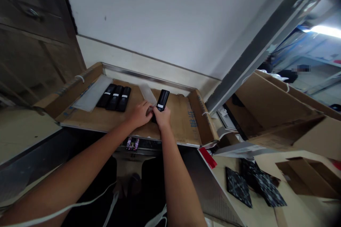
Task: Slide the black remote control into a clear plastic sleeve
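Note:
My right hand (162,117) grips the lower end of a black remote-like device (162,100) with a small white label, held over the cardboard sheet (181,120) on the bench. My left hand (140,113) pinches the end of a clear plastic sleeve (147,94) right beside that device. Both hands touch at the fingertips. Three more black devices (114,97) with white labels lie side by side at the back left of the cardboard.
A stack of clear sleeves (92,92) lies left of the three devices. A phone (132,144) sits at the bench's front edge. Open cardboard boxes (271,106) stand to the right, with dark patterned pieces (238,186) on a lower surface. A white wall is behind.

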`<state>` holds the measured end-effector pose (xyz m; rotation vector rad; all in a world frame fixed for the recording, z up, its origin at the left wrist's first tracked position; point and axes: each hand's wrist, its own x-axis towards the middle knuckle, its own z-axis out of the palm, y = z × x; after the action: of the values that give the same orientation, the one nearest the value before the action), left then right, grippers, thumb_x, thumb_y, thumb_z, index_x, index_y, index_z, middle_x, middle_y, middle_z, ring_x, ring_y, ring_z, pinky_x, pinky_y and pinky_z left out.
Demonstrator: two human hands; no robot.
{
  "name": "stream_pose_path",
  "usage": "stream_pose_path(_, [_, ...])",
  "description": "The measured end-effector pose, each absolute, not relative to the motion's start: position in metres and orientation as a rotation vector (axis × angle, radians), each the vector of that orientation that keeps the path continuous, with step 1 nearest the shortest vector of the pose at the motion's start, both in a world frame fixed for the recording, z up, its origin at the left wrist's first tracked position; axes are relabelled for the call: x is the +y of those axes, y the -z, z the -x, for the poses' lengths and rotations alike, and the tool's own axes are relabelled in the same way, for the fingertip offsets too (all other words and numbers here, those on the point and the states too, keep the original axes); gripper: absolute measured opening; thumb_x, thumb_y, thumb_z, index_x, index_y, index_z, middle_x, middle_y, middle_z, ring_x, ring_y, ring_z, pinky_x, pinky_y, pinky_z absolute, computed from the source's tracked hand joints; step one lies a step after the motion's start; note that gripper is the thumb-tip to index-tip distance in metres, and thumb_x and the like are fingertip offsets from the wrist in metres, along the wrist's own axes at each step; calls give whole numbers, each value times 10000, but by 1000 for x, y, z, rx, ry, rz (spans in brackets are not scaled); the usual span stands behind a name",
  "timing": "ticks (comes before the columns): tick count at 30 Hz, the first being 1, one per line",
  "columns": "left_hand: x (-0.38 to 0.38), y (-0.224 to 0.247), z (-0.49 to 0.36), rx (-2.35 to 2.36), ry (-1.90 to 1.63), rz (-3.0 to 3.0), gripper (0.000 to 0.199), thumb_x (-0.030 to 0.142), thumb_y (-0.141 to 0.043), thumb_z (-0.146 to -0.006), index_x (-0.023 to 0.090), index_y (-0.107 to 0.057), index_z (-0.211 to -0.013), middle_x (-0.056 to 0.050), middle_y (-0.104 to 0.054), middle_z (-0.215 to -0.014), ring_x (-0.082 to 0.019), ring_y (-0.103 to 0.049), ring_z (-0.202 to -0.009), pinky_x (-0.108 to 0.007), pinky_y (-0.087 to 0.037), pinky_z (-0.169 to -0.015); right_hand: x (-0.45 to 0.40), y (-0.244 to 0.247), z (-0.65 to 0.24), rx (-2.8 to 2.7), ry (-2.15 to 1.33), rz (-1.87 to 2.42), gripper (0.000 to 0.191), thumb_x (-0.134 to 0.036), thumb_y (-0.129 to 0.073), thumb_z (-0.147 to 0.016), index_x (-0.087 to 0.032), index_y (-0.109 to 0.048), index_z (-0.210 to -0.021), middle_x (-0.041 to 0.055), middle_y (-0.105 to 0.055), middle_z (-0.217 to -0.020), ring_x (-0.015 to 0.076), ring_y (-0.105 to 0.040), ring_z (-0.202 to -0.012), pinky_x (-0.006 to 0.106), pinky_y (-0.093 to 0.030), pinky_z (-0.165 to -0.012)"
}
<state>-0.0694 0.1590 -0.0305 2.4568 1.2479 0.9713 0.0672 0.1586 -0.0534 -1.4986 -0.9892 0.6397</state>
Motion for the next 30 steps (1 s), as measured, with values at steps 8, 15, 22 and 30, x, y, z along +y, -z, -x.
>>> stream_pose_path(8, [175,44,72,1221,-1167,-2384,35,171,-542,-833,183,-571,-849,-49,-619,-842,-200,-584,-827,-316,-443,-746,157,57,-66,-1034,-735,1413,232,-358,-695,-645,-164,-568,-641,-27,-564,-536,111,-508,-496,201,-400,-460])
stream_pose_path(15, [176,44,72,1260,-1162,-2336,73,201,-527,-868,181,-590,-836,-43,-637,-796,-183,-582,-753,-304,-425,-699,150,54,-64,-1083,-824,1420,242,-374,-692,-660,-172,-559,-666,-15,-583,-489,135,-558,-433,209,-422,-419])
stream_pose_path(22, [175,44,74,1328,-1193,-2349,124,249,-502,-909,180,-603,-888,-41,-643,-809,-170,-582,-743,-287,-416,-690,149,54,-67,-1104,-757,1532,171,-311,-664,-660,-175,-563,-683,-10,-599,-493,152,-597,-448,204,-426,-414])
stream_pose_path(30, [176,40,69,1405,-1066,-2468,148,261,-501,-921,184,-628,-916,-65,-670,-893,-199,-610,-822,-296,-407,-706,154,53,-66,-1129,-713,1628,181,-326,-657,-684,-167,-574,-667,12,-617,-507,161,-631,-487,195,-429,-429])
